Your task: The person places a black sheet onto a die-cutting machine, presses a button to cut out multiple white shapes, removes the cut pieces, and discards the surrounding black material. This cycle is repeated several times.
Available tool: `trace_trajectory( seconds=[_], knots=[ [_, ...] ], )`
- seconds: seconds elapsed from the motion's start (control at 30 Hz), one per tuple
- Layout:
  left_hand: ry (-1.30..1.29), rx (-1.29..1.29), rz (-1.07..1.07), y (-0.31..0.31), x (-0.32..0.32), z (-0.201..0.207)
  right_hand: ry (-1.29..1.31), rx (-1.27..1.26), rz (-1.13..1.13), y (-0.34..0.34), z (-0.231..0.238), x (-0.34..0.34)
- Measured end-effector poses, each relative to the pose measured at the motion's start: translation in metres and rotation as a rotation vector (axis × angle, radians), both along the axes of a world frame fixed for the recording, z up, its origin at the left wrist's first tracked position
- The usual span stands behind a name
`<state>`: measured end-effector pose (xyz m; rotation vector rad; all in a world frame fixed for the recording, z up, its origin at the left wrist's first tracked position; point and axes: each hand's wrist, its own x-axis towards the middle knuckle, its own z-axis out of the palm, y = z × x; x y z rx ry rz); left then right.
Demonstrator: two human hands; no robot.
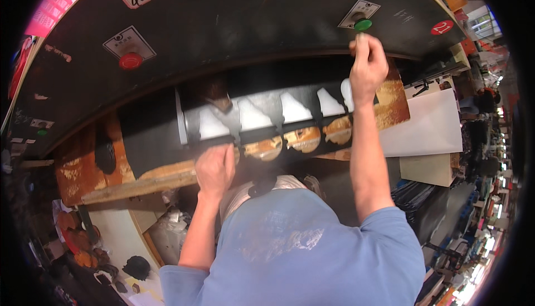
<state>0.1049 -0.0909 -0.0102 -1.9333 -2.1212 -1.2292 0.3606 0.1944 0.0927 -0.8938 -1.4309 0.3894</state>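
My right hand is raised at the right, its fingers curled closed and its thumb side up, just below the green push button on the dark machine panel. Whether it touches the button I cannot tell. My left hand is closed at the near edge of the work board; what is inside it, if anything, is hidden. Beyond and between the hands lies a black sheet with a row of cut-out openings. White shows through the far openings, brown board through the near ones. A dark brown block-like thing sits on the sheet's far part, under the panel.
A red push button is on the dark panel overhanging the worn brown board. White sheet material extends at the right. A pink basket stands at the far left. Assorted scraps lie at the lower left.
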Motion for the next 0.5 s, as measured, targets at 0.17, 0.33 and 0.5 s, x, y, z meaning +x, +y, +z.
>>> trace_trajectory(
  seconds=[0.17,0.33,0.5],
  knots=[
    [0.005,-0.003,0.091,0.013,-0.012,0.001,-0.044,-0.201,0.143,-0.016,-0.007,0.013],
    [-0.008,-0.025,0.147,0.038,-0.026,0.007,-0.212,-0.26,0.11,-0.081,-0.085,0.011],
    [-0.049,-0.062,0.156,0.042,-0.026,0.014,-0.309,-0.19,0.09,-0.086,-0.114,0.002]
  ],
)
